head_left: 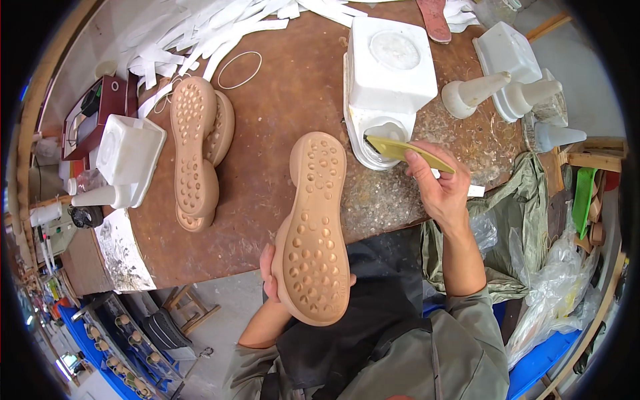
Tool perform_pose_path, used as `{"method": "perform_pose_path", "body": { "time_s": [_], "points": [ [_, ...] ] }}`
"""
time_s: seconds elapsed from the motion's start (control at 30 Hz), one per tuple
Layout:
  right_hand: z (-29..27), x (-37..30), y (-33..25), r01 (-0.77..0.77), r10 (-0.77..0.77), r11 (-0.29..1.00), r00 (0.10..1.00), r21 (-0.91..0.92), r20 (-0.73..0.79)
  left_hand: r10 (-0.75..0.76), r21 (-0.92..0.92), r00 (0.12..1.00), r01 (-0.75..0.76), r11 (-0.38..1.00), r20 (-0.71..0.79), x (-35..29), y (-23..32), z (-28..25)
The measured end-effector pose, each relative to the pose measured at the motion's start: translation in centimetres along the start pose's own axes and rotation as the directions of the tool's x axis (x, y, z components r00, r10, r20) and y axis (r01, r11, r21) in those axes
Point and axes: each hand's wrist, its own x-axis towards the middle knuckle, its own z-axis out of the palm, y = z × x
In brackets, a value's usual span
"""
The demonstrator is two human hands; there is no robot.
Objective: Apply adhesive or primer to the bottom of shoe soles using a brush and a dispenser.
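My left hand (pixel 268 272) is closed round the heel end of a tan shoe sole (pixel 315 233), holding it up over the table's front edge. Its face with many round dimples is toward me, and most of the fingers are hidden behind it. In my right hand (pixel 440 190), pinched between thumb and fingers, is a flat yellow-green brush (pixel 407 151). The far end of the brush rests at the round mouth of a white glue pot (pixel 390 73) with a boxy tank; its bristles cannot be made out. Two more tan soles (pixel 193 147) lie stacked at the left.
A brown stained table (pixel 260 107) bears white strips (pixel 247 27) along the back. At left are a second white pot (pixel 127 150) and a dark red box (pixel 103 113). Another white pot (pixel 510 53) and white cones (pixel 473 93) stand right. Plastic bags (pixel 553 287) hang beside my right arm.
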Motion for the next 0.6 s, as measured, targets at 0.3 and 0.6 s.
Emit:
{"method": "perform_pose_path", "body": {
  "time_s": [0.3,0.6],
  "points": [
    [0.2,0.0,-0.7,-0.079,0.077,0.995,0.996,0.055,0.042,-0.062,0.879,0.957,-0.234,0.414,0.284,0.2,0.7,0.2],
    [-1.3,1.0,0.0,-0.415,0.407,0.769,0.904,0.487,0.128,-0.124,0.792,0.935,-0.348,-0.502,0.332,0.6,1.8,0.2]
  ]
}}
